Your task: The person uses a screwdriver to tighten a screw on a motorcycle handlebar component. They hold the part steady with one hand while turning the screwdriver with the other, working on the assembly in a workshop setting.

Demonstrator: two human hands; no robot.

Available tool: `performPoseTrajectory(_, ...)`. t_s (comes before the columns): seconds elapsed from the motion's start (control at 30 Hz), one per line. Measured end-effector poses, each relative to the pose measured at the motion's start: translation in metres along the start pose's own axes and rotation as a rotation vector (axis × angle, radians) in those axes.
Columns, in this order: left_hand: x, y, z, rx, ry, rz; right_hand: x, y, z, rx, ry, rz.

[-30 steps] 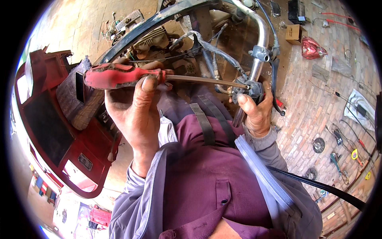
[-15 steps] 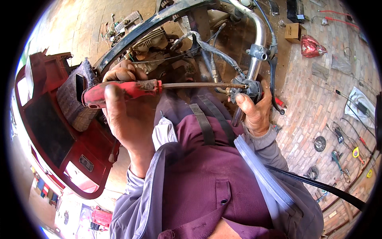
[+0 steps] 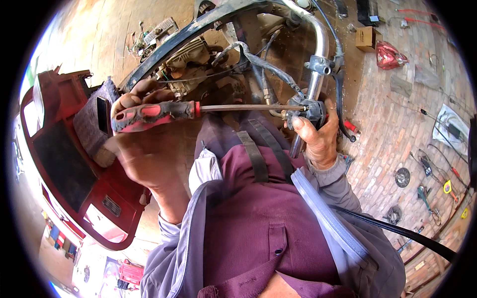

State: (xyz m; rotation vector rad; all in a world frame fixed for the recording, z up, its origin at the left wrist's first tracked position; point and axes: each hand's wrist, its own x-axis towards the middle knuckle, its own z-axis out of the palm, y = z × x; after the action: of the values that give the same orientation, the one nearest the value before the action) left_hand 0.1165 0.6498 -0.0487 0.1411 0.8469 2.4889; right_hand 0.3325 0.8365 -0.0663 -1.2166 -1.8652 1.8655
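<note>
Left hand (image 3: 141,154) is holding the red screwdriver (image 3: 186,111), thumb no longer showing, handle rolling darker side up. Tip is staying at the black housing (image 3: 315,111) on the handlebar (image 3: 322,44); turning seems to be progressing. Right hand (image 3: 322,141) is gripping the housing.

Brick flr (image 3: 380,149) on R, pale; smooth tan flr (image 3: 99,42) upper L; bright light far L.

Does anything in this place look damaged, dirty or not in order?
The red screwdriver handle at the left hand is blackened in patches, as if grimy or worn. On the brick floor, a round dark part and a red plastic bag lie loose, looking untidy.
</note>
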Motion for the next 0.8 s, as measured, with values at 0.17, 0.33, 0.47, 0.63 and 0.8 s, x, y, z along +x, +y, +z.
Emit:
performPoseTrajectory(0.17, 0.005, 0.02, -0.024, 0.388, 0.188, -0.028, 0.0, -0.013, 0.01, 0.0, 0.091, -0.005)
performPoseTrajectory(0.33, 0.002, 0.039, -0.009, 0.637, 0.16, -0.099, 0.001, -0.007, 0.011, -0.041, 0.084, -0.105)
performPoseTrajectory(0.47, -0.001, 0.048, -0.011, 0.704, -0.045, -0.133, 0.001, -0.016, 0.011, -0.047, 0.081, -0.064)
performPoseTrajectory(0.63, 0.003, 0.058, -0.01, 1.068, -0.099, -0.222, 0.003, -0.02, 0.011, 0.028, 0.082, -0.013)
performPoseTrajectory(0.8, 0.013, 0.077, 0.0, 1.454, -0.248, -0.443, 0.004, -0.026, 0.013, 0.018, 0.076, -0.005)
